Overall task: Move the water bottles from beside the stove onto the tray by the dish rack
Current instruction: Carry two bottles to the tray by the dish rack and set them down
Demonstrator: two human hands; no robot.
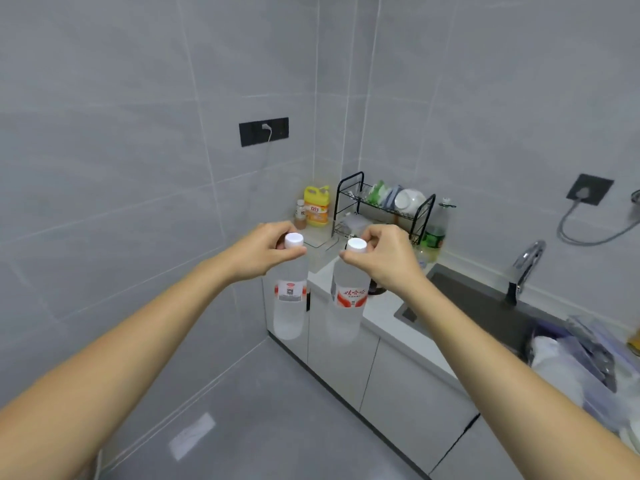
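Observation:
Two clear water bottles with white caps and red-and-white labels hang upright in the air before the counter's left end. My left hand (264, 250) pinches the neck of the left bottle (290, 299) just under its cap. My right hand (382, 256) pinches the neck of the right bottle (347, 299) the same way. Behind them, a black wire dish rack (382, 209) with bowls stands in the counter corner. A clear tray (320, 241) lies on the counter left of the rack, partly hidden by my hands.
A yellow detergent jug (317, 206) and a small brown bottle (300, 214) stand in the corner behind the tray. A green-labelled bottle (435, 226) stands right of the rack. A dark sink (485, 306) with a faucet (524, 265) lies further right. Grey floor lies below.

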